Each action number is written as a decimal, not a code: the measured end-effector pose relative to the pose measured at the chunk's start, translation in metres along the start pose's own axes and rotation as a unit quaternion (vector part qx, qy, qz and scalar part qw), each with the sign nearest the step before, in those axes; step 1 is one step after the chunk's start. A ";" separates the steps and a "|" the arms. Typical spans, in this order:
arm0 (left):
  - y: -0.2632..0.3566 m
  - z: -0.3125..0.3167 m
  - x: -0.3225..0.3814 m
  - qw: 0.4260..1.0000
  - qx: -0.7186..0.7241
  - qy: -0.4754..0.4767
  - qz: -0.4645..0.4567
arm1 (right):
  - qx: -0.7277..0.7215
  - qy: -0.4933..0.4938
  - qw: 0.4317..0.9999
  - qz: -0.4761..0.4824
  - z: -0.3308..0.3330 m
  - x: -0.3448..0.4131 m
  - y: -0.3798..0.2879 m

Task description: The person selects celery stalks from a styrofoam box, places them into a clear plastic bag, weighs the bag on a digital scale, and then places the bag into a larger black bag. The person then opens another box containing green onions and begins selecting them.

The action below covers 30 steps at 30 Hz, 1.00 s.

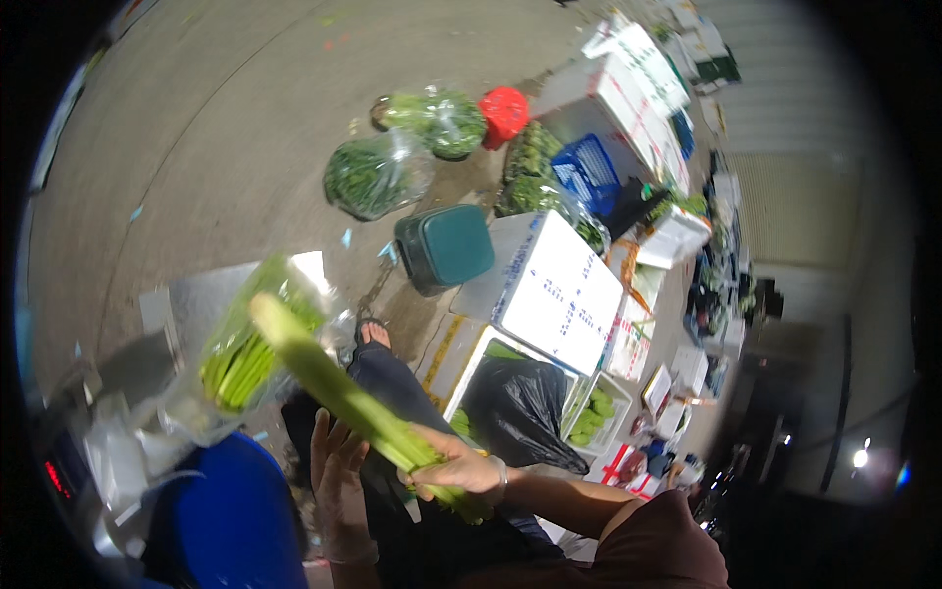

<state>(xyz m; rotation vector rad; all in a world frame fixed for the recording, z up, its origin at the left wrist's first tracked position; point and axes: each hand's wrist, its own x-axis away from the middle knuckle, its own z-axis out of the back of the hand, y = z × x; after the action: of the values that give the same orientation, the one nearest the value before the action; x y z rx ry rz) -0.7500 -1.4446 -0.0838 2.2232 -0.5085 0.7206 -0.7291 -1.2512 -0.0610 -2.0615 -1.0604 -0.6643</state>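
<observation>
My right hand [458,462], in a clear thin glove, is closed around the leafy-stem end of a long, celery-like green stalk [346,397]. The stalk slants up and left, and its thick pale end lies in front of a clear plastic bag [283,272] of green stems [235,372]. Just below the stalk, my left hand [340,478] is raised in a clear glove, its fingers apart and nothing in it. Blur softens the stalk's far end.
A blue barrel [235,523] stands at lower left, near a red-lit display [55,477]. A green-lidded bin [449,247], a white foam box [559,294] and a black plastic bag [515,405] crowd the right. Bagged greens [375,173] lie on the concrete floor [243,132].
</observation>
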 end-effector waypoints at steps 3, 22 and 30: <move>0.006 0.001 -0.002 0.994 -0.098 -0.036 0.015 | -0.058 0.149 0.987 0.011 0.013 0.029 0.010; -0.048 -0.084 -0.050 0.881 -0.447 0.089 0.128 | -0.340 0.442 0.800 0.221 0.306 0.217 -0.031; -0.097 -0.210 -0.046 0.847 -0.503 0.020 0.169 | -0.260 0.577 0.635 0.444 0.563 0.422 -0.231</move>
<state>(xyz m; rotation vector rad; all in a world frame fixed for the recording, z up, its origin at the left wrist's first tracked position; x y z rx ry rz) -0.8036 -1.2188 -0.0432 1.1349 -0.9954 0.4825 -0.6330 -0.5174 -0.0256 -1.6251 0.9404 -1.4681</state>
